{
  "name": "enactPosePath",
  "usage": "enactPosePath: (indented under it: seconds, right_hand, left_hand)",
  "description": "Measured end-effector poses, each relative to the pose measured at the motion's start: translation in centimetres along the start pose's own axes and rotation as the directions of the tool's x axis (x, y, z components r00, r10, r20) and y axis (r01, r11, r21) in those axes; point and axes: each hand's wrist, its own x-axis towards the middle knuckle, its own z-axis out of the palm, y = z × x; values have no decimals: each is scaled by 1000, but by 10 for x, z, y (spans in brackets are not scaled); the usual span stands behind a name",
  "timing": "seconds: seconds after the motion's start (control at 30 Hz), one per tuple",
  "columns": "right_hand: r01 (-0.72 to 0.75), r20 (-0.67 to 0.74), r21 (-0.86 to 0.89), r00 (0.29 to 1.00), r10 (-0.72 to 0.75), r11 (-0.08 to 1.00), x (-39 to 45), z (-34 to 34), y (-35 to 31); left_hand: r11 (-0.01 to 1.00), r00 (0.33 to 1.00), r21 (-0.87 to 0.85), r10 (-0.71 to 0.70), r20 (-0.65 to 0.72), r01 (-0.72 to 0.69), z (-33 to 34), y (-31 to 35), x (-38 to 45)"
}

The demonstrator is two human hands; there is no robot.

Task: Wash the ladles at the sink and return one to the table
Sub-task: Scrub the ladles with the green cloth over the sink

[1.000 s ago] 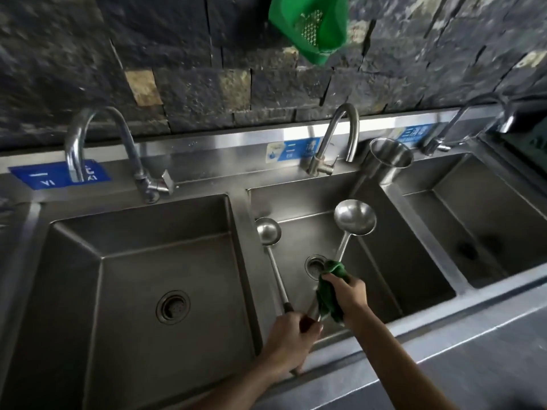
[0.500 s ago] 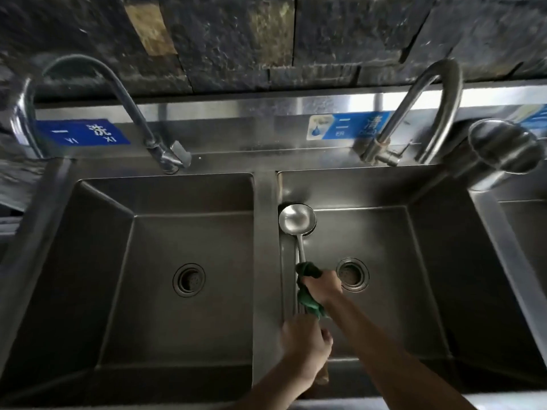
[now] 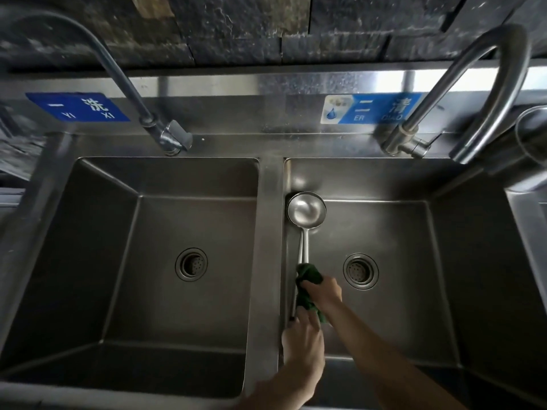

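A steel ladle (image 3: 305,209) lies inside the middle sink basin (image 3: 384,220), its bowl against the basin's left wall and its handle running toward me. My left hand (image 3: 302,341) grips the handle ends near the front. My right hand (image 3: 324,292) holds a green cloth (image 3: 307,279) wrapped around the handle just above the left hand. A second thin handle shows beside the first along the divider; its bowl seems hidden behind the visible ladle bowl.
The left basin (image 3: 165,261) with its drain (image 3: 191,264) sits beside the divider (image 3: 268,232). Two curved taps (image 3: 165,137) (image 3: 485,93) stand at the back. A steel cup (image 3: 529,134) sits at the right edge. Blue labels are fixed on the backsplash.
The view has come closer and lower over the sink. The two ladle bowls, apart a second ago, now lie together at the left wall. The cloth stays on the handle.
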Motion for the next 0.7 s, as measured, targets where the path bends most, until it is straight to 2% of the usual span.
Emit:
enactPosePath:
  seconds: [0.03,0.17,0.23,0.3,0.4,0.53,0.63,0.7]
  right_hand:
    - [0,12,-5,1000,0,1000,0,-1,2]
    - [-14,36,-6,999,14,1000,1,-6,20]
    - [-16,38,25,999,15,1000,0,-8,29]
    - [2,30,69,1000,-4,998,-4,-9,34]
    - [6,2,152,1000,-6,988,-16,-18,35]
    - [85,-10,334,996,-87,939,-58,-48,20]
    - [129,38,556,983,-180,821,-99,-72,-1]
    - [118,77,671,971,-227,732,-125,-82,-21]
  left_hand:
    - [1000,1000,21,-3,16,3,7,1,2]
    - [998,997,46,42,-62,-39,40,-3,15]
    - [997,996,43,64,-66,-61,35,-3,12]
    - [995,998,79,62,12,-63,21,-2,2]
    - [983,985,92,164,-51,-159,15,-7,-9]
    - [943,951,-174,254,-176,-284,-11,-23,-27]
    - [805,906,-440,268,-327,-397,-48,-39,-41]
    - [719,876,-518,282,-392,-464,-76,-49,-46]
